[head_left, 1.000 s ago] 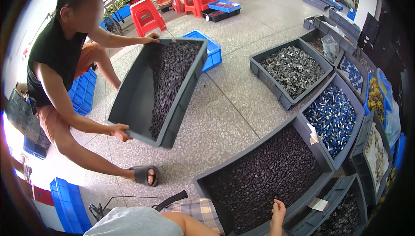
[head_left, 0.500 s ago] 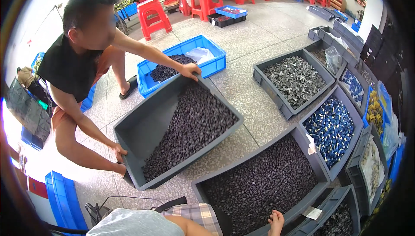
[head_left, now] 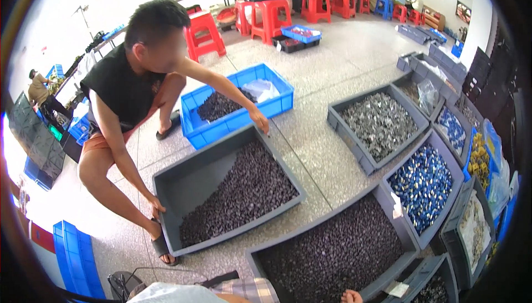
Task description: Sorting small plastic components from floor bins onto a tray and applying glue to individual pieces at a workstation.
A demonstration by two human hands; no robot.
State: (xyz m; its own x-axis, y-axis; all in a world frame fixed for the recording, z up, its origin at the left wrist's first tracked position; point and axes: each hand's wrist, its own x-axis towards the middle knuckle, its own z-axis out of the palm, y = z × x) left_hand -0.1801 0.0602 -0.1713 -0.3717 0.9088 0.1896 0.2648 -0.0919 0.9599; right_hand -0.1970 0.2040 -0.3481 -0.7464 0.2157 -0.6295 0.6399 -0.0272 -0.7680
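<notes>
One grip is seen, taken to be that of the right hand (head_left: 351,296) and cut off by the lower edge of the view; it is loosely curled, and whether anything is pinched in it cannot be told. The left hand is not shown. The visible grip is held at the near side of a grey tray (head_left: 388,274), over whose bottom dark pieces (head_left: 338,242) are thickly spread. Such loose pieces are probably best handled with a low, light touch inside the walls, so that none are flicked out onto the floor (head_left: 310,153).

Just beyond, a second tray (head_left: 194,175), partly filled with similar pieces, is steadied by a co-worker (head_left: 113,92), one hand (head_left: 158,209) being placed at its left side and the other hand (head_left: 259,120) at its far corner. Whether it is fully borne by the floor cannot be told. Since its load is heaped to one side, it is judged best kept level, with the slippered foot (head_left: 165,250) clear of its edge.

Farther out, more dark pieces and a clear bag (head_left: 261,89) are held in a blue crate (head_left: 208,134). To the right, silvery pieces (head_left: 379,123) and blue-and-white pieces (head_left: 421,184) are sorted into separate trays (head_left: 344,136).
</notes>
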